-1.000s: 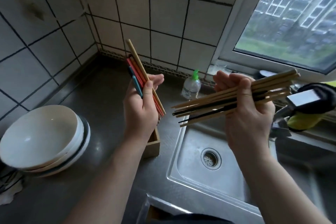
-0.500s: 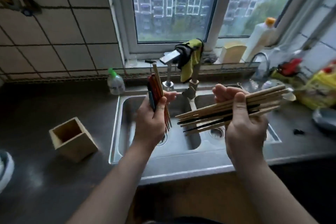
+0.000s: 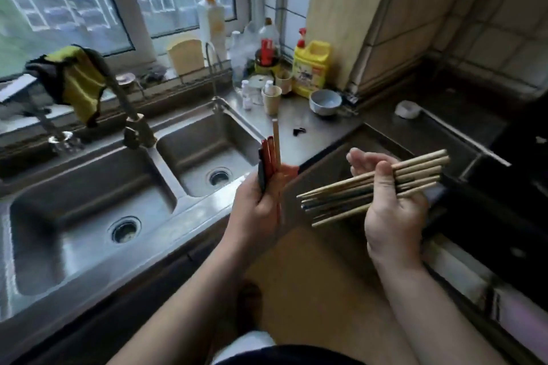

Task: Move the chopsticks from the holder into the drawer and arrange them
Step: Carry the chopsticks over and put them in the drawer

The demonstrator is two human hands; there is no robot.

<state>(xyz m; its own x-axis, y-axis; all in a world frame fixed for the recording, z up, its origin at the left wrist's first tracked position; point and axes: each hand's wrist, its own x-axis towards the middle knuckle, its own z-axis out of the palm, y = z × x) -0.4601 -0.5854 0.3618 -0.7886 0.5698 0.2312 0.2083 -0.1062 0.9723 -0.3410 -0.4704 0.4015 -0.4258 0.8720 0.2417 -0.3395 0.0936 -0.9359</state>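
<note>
My left hand [image 3: 257, 207] grips a small bunch of coloured chopsticks [image 3: 270, 157], red and dark ones with one pale wooden stick standing tallest, held upright over the counter's front edge. My right hand [image 3: 391, 204] holds a bigger bundle of wooden and dark chopsticks [image 3: 415, 175] lying across the palm, tips pointing left, thumb pressed on top. The two bundles are apart. The wooden holder and the drawer are out of view.
A steel double sink [image 3: 98, 204] fills the left, with a tap [image 3: 130, 124] and a yellow cloth [image 3: 80, 80] draped over it. Bottles, cups and a white bowl [image 3: 325, 101] crowd the corner by the window. A dark stove surface [image 3: 462, 115] lies to the right.
The view has swung right, from the holder and bowls past the sink toward the corner and stove. Both hands keep their chopstick bundles and have moved right with it.
</note>
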